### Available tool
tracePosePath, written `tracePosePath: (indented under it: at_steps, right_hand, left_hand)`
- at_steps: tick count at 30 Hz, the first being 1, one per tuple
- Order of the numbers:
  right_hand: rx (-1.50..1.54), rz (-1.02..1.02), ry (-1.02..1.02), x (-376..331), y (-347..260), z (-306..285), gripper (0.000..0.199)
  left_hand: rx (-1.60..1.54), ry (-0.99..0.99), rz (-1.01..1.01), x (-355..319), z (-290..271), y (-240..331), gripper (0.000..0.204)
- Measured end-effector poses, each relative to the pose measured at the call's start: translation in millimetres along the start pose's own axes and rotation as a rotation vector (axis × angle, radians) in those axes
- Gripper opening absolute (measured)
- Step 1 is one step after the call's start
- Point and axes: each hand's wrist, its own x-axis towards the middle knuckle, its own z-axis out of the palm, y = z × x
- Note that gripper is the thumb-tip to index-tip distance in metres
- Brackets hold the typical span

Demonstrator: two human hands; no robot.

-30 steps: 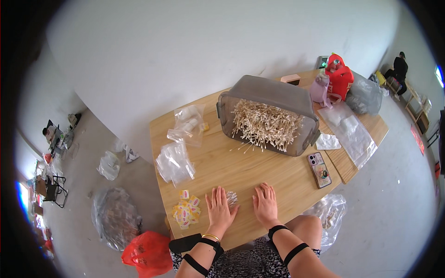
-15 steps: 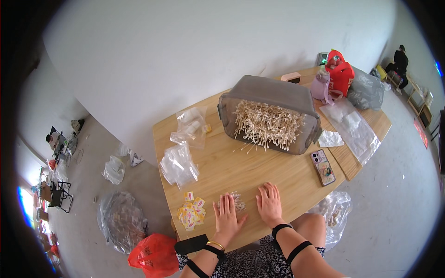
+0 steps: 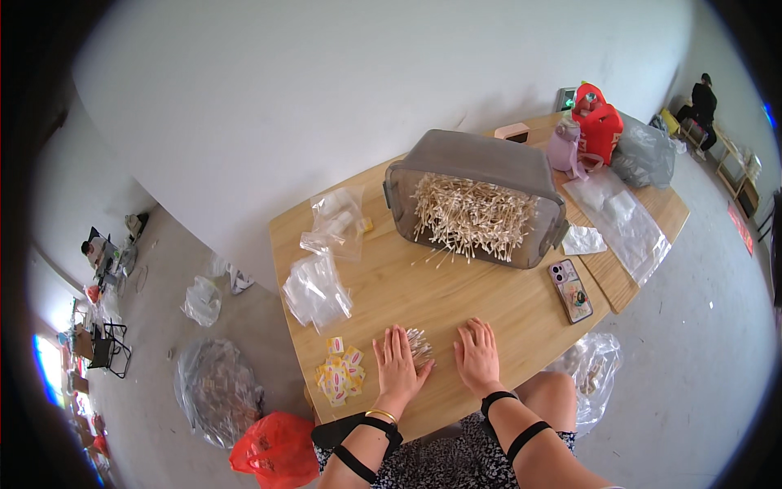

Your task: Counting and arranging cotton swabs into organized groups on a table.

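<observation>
A small bundle of cotton swabs (image 3: 419, 345) lies on the wooden table (image 3: 383, 306) near its front edge. My left hand (image 3: 397, 367) rests flat along the bundle's left side, fingers stretched out and the thumb spread at its near end. On the other side, a little apart from the swabs, my right hand (image 3: 478, 356) lies palm down on the wood with its fingers extended and nothing in it. Beyond both hands, a grey plastic bin (image 3: 468, 151) is tipped on its side, its mouth toward me, heaped with loose cotton swabs (image 3: 476, 216).
Small yellow-and-white paper labels (image 3: 340, 376) are piled left of my left hand, with clear plastic bags (image 3: 316, 289) behind them. A phone (image 3: 569, 292) lies at the right. Red bag (image 3: 597, 130) and grey bag (image 3: 643, 155) stand far right. Filled bags (image 3: 277, 448) sit on the floor.
My left thumb has moved up toward the near end of the swab bundle, which looks more gathered now. My right hand stays nearly in place on the table.
</observation>
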Motion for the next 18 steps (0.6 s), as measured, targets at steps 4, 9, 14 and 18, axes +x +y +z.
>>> tracePosePath:
  at_steps: [4,9,14,18]
  right_hand:
    - [-0.011,0.013,-0.006,0.2,0.9,-1.6,0.035]
    - [-0.020,0.010,-0.002,0.5,-2.1,-1.3,0.035]
    - [-0.017,0.017,0.005,0.6,-2.8,-3.7,0.035]
    - [-0.018,0.016,0.014,-0.2,-1.6,-4.3,0.035]
  left_hand:
    - [0.026,-0.037,0.001,-9.5,-2.1,7.9,0.102]
    - [-0.003,-0.019,0.058,-26.7,-0.8,9.7,0.101]
    - [-0.011,-0.042,0.074,-33.5,-3.7,13.1,0.101]
    - [-0.017,-0.046,0.051,-21.5,-12.3,14.5,0.102]
